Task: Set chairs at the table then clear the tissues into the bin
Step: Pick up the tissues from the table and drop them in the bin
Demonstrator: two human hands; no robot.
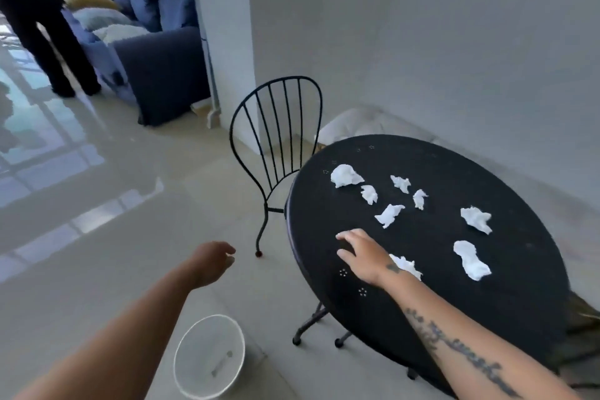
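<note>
Right hand (363, 256) rests on the round black metal bench (435, 247) near its left edge, grip wide, holding nothing. The nearest crumpled white tissue (407, 265) lies just behind the wrist; seven others sit toward bench centre. Left hand (211, 265) hangs loose and empty, left of the bench above the round white bin (198, 344), so the right is nearer.

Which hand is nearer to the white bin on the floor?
Left. The left hand hangs over the floor just beyond the bin; the right hand rests on the table to its right.
</note>
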